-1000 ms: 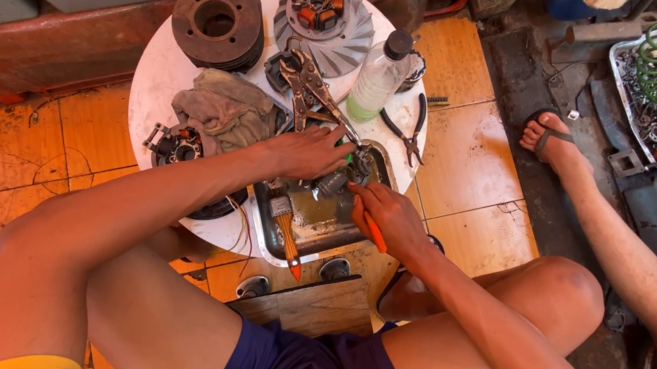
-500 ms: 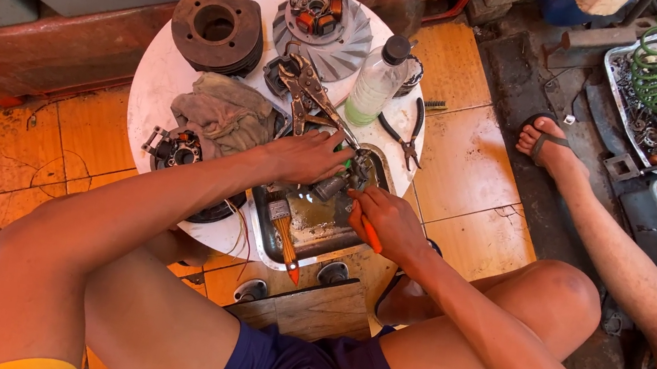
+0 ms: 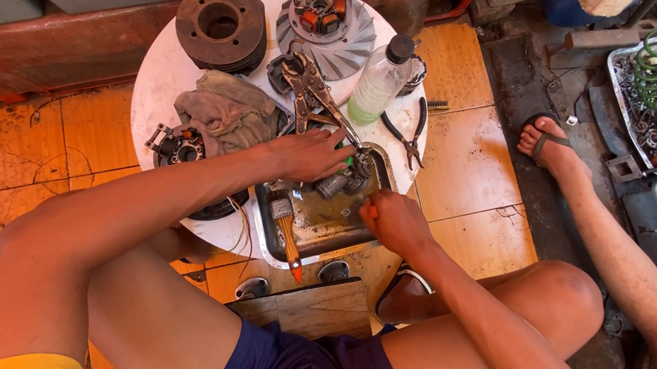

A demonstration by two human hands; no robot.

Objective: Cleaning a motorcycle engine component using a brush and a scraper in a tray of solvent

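While the left hand (image 3: 311, 155) pinches a small metal part (image 3: 334, 184) over the tray (image 3: 313, 229) at frame centre, the right hand (image 3: 394, 219) stays clenched around an orange-handled tool (image 3: 373, 211).

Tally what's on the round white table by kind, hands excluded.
Metal tray: 1
Paintbrush: 1
Clear plastic bottle: 1
Grey rag: 1
Pliers-type tools (locking pliers, black-handled pliers): 2
Round metal engine parts (rusty finned disc, fan wheel, coil plate): 3
Total: 9
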